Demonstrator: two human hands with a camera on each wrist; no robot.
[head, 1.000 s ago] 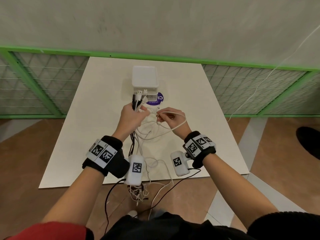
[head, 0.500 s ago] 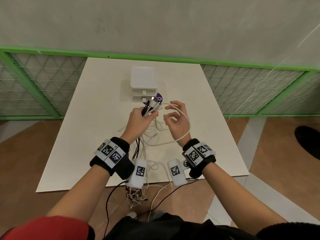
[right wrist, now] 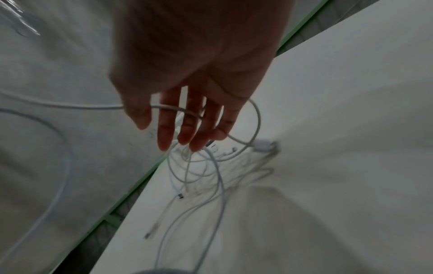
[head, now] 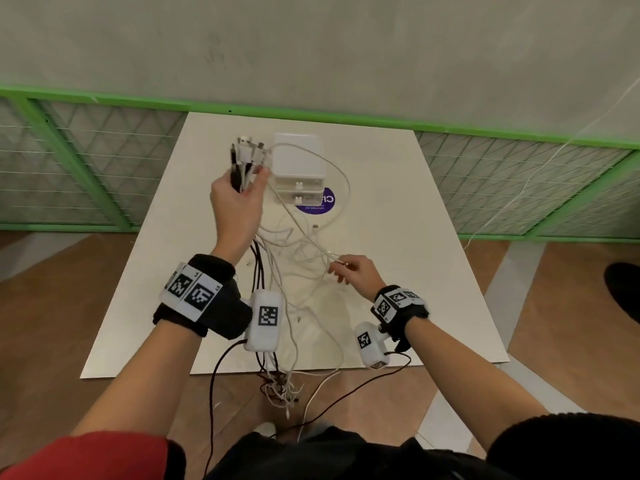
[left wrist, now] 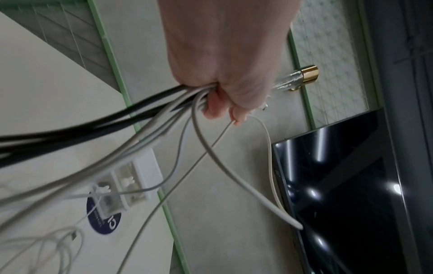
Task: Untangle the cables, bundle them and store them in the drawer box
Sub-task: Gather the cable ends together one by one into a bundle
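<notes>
My left hand (head: 242, 195) is raised left of the white drawer box (head: 298, 161) and grips a bundle of black and white cables (head: 244, 157), plugs pointing up. The left wrist view shows the fist (left wrist: 222, 74) closed round those cables (left wrist: 140, 126), with the drawer box (left wrist: 131, 183) below. One white cable (head: 343, 181) loops from the bundle down to my right hand (head: 341, 268). That hand hovers low over the loose cables (head: 301, 258) on the table. In the right wrist view its fingers (right wrist: 185, 120) are straight, with the white cable (right wrist: 93, 107) lying across them.
The white table (head: 398, 202) bears a purple round sticker (head: 320, 202) in front of the box. Cable ends (head: 280, 389) hang off the near edge. A green mesh fence (head: 519, 161) runs behind. A dark shoe (head: 623, 292) is on the floor at right.
My left hand has lifted the bundle up and to the left, beside the box. My right hand has dropped back toward me along a white cable, its fingers straightened.
</notes>
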